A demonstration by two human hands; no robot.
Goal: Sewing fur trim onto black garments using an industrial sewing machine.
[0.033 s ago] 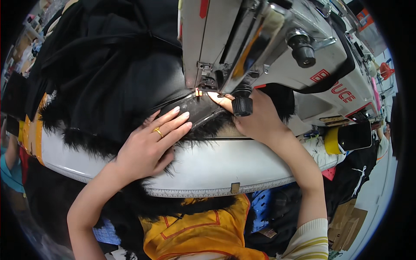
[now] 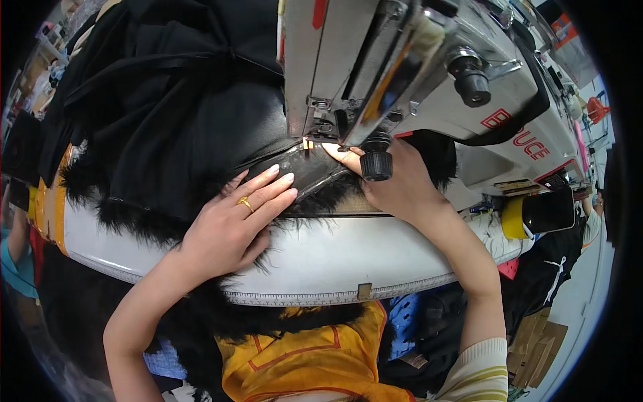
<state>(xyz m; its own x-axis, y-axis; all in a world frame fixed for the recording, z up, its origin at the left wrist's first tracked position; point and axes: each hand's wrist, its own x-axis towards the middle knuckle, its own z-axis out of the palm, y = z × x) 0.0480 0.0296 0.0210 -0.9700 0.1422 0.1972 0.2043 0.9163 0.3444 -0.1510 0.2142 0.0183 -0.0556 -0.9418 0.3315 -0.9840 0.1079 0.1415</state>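
My left hand [image 2: 224,231] lies palm down with its fingers extended over a dark, smooth strip [image 2: 311,171], thumb out to the side and a gold ring [image 2: 245,203] on one finger. My right hand [image 2: 398,181], apart from the left, reaches to the strip's far end with one fingertip beside the needle area; a black knob [image 2: 376,165] hides part of it, so I cannot tell whether it pinches the material. The strip sits between my hands, its long axis slanting from lower left, near me, to upper right, where that end points under the sewing machine [image 2: 495,87]. Black cloth [image 2: 167,100] heaps up to the left and beyond, edged with black fur [image 2: 144,224]. Beneath is a glossy white table [image 2: 335,248], its front edge curved by the lens and lined with a measuring tape [image 2: 315,297]. Below it, an orange cloth with red trim [image 2: 295,362] covers my lap. Around me is a crowded room: cardboard [image 2: 536,348] at lower right, a pale floor [image 2: 589,295] beyond, and another person's teal clothing [image 2: 20,254] at far left.
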